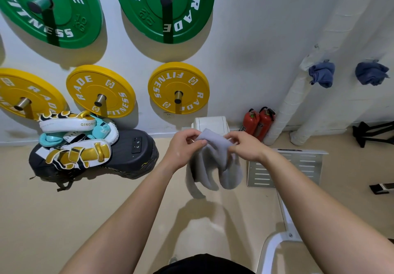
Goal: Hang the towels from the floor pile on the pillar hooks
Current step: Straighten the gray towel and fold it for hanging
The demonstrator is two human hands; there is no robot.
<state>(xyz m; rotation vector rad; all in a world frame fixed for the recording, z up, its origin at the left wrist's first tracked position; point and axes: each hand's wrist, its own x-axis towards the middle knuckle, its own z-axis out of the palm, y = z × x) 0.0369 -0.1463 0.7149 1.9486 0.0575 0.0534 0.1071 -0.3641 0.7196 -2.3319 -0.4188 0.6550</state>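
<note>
A grey towel (pixel 215 162) hangs in the air in front of me, above the beige floor. My left hand (pixel 184 148) pinches its top edge on the left, and my right hand (pixel 245 145) pinches the same edge on the right. Most of the towel droops below my hands in loose folds. At the upper right, two blue towels (pixel 322 74) (pixel 372 73) hang bunched on hooks on the white pillar (pixel 341 39). No floor pile is in view.
Green and yellow weight plates (pixel 178 88) hang on the wall pegs. Boxing pads (pixel 72 137) lie on a black bag at left. Two red fire extinguishers (pixel 259 122) stand by wrapped white pipes (pixel 292 96). A metal footplate (pixel 283 167) and a white frame lie at right.
</note>
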